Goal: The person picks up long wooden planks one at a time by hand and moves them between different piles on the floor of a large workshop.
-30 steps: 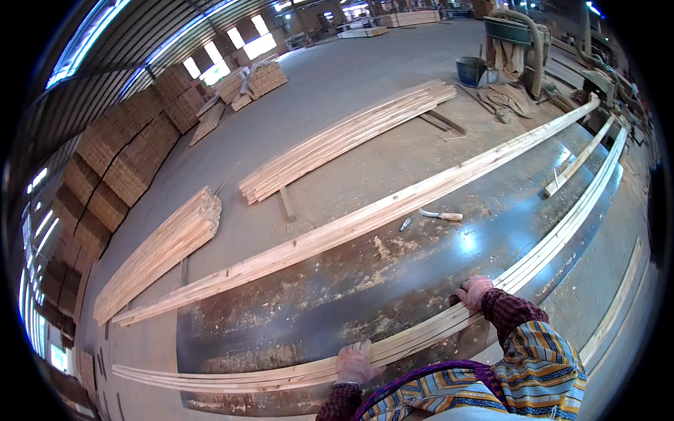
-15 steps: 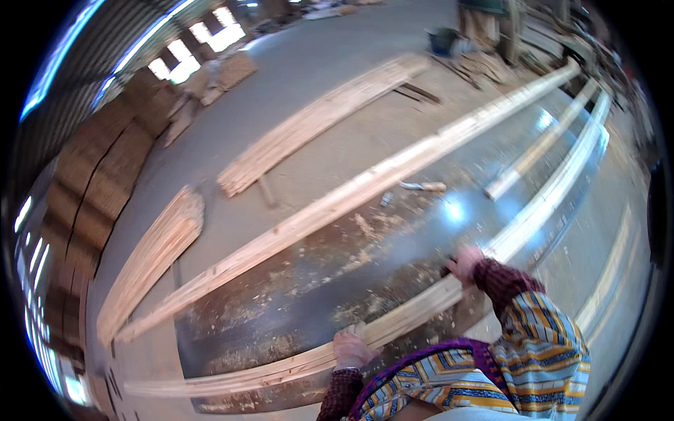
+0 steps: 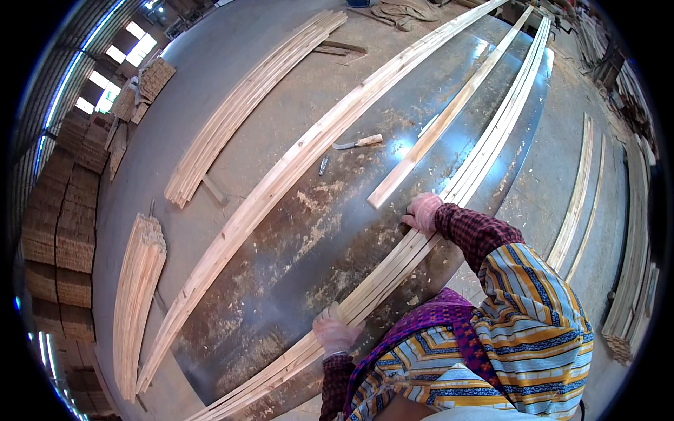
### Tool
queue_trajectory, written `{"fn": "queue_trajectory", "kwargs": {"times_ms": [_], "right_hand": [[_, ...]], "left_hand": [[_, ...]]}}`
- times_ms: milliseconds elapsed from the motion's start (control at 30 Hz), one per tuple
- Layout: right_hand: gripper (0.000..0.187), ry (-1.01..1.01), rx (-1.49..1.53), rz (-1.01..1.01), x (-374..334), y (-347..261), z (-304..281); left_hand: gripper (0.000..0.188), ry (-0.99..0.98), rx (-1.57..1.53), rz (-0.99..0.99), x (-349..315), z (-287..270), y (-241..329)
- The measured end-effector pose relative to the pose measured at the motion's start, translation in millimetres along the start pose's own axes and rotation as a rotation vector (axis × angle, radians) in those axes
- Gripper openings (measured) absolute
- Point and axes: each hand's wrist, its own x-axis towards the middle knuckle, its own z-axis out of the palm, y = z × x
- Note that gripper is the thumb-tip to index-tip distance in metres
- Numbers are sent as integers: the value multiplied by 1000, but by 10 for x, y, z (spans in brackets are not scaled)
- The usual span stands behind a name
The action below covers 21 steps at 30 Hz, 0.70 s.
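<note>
Several long, pale wooden strips lie side by side along the near edge of a dark metal-topped table. My left hand, in a thin whitish glove, is closed round the strips toward their near left part. Farther up the same strips, my right hand grips them from above, its arm reaching across from the right. Something small and dark shows at its thumb side; I cannot make out what it is. A single narrow board rests on the table just beyond my right hand.
A curved knife with a wooden handle and a small metal piece lie mid-table. Long boards run along the far side. Bundles of strips sit beyond it. Stacked timber stands left; more strips lie right.
The whole view has turned and tilted down, so the table and boards appear shifted left and upward. Both hands stay on the strips, which show more clearly as separate pieces.
</note>
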Motion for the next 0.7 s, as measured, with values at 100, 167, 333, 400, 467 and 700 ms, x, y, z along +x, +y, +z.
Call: {"fn": "queue_trajectory", "kwargs": {"times_ms": [100, 167, 333, 400, 467, 700], "right_hand": [[50, 27, 3, -16, 11, 19, 25], [51, 2, -10, -12, 31, 17, 0], [53, 18, -20, -13, 25, 10, 15], [53, 3, -23, -4, 33, 38, 36], [52, -4, -18, -11, 35, 29, 22], [51, 8, -16, -24, 88, 73, 82]], "left_hand": [[99, 16, 6, -9, 13, -24, 31], [98, 24, 3, -15, 27, -23, 39], [98, 33, 37, -5, 8, -26, 43], [100, 30, 72, -3, 18, 33, 31], [102, -21, 79, -30, 18, -10, 45], [105, 4, 112, -25, 19, 16, 50]]}}
